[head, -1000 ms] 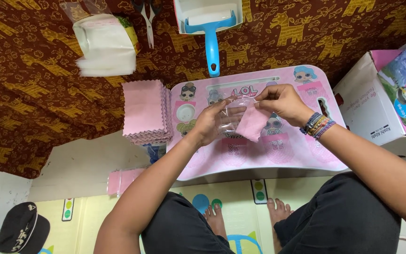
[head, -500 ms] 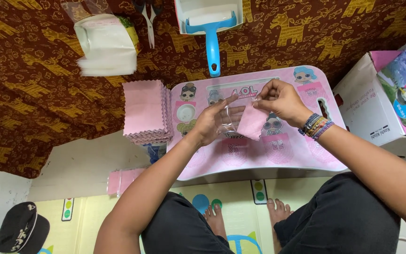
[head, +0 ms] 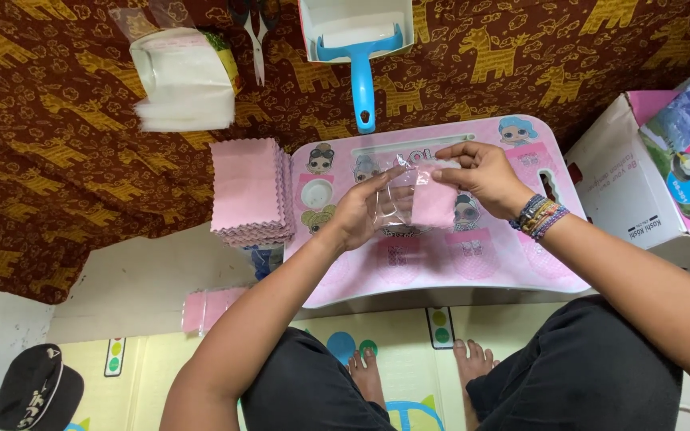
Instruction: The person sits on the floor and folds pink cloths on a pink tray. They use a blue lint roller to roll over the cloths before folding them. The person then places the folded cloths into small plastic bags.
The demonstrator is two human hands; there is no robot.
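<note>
- Pink cloth square (head: 433,203), small and flat, hangs pinched at its top edge between the thumb and fingertips of the right hand (head: 481,175), over the middle of the lap table.
- Clear plastic sleeve (head: 393,203) sits just left of the cloth, touching it; the left hand (head: 361,215) grips it with thumb and curled fingers, the forefinger stretched up along the sleeve's top edge.
- Whether the cloth's lower part is inside the sleeve or only against it cannot be told.
- Beaded bracelets (head: 541,217) in several colours ring the right wrist.
- Both hands hover above a pink lap table (head: 513,271) printed with cartoon doll faces.
- At the table's left corner stands a thick stack of pink cloths (head: 247,191) with zigzag edges.
- Beyond the table, on brown patterned fabric (head: 57,175), lie a blue-handled white dustpan (head: 358,48), scissors (head: 255,32) and a bundle of clear bags (head: 181,80).
- White cardboard box (head: 628,183) stands to the right, a black cap (head: 37,391) on the floor lower left.
</note>
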